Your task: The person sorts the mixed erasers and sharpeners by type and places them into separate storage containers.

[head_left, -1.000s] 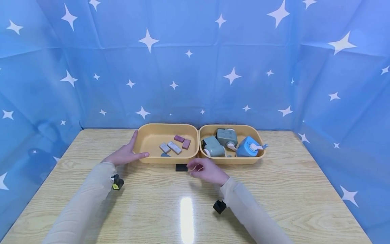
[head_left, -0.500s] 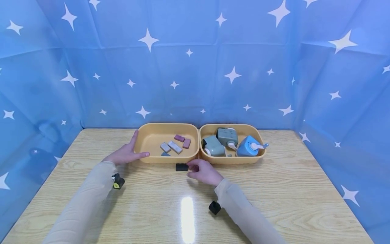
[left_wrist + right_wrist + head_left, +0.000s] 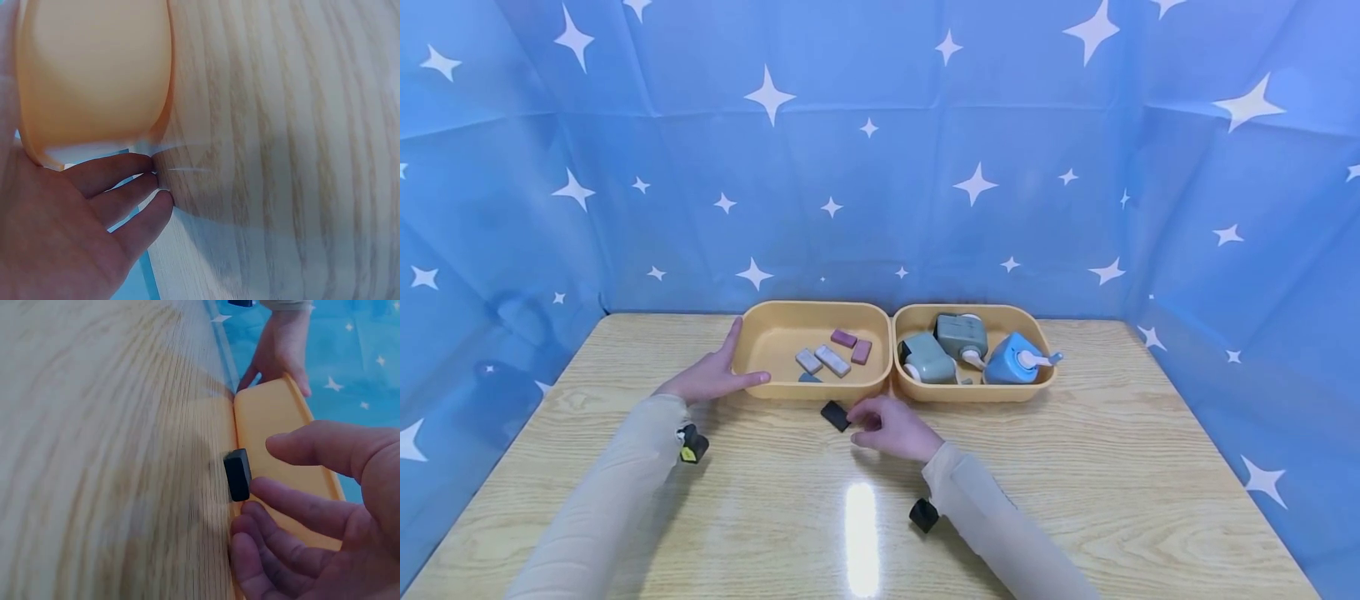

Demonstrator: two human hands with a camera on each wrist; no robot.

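My left hand (image 3: pixel 711 377) rests against the left tan bin (image 3: pixel 814 392), its thumb lying along the front rim and a finger stretched up the left side. In the left wrist view, the other fingers (image 3: pixel 119 194) reach under the bin's corner by the tabletop. A small black block (image 3: pixel 835 416) lies tilted on the table in front of this bin. Beside it, my right hand (image 3: pixel 897 427) touches its near end with the index fingertip; the thumb stands apart from the block in the right wrist view, and the remaining fingers are loosely bent.
Inside the left bin lie two purple blocks (image 3: pixel 861 352), two pale grey blocks (image 3: pixel 832 361) and a partly hidden blue piece (image 3: pixel 808 377). The adjoining right bin (image 3: pixel 977 397) holds two grey-green pump bottles (image 3: pixel 961 335) and a blue pump bottle (image 3: pixel 1011 360). A starry blue cloth (image 3: pixel 880 167) hangs behind.
The black block has turned from lying straight to slanted and shifted slightly left and nearer. My right hand has moved a little left and nearer with it. The left hand stays put.
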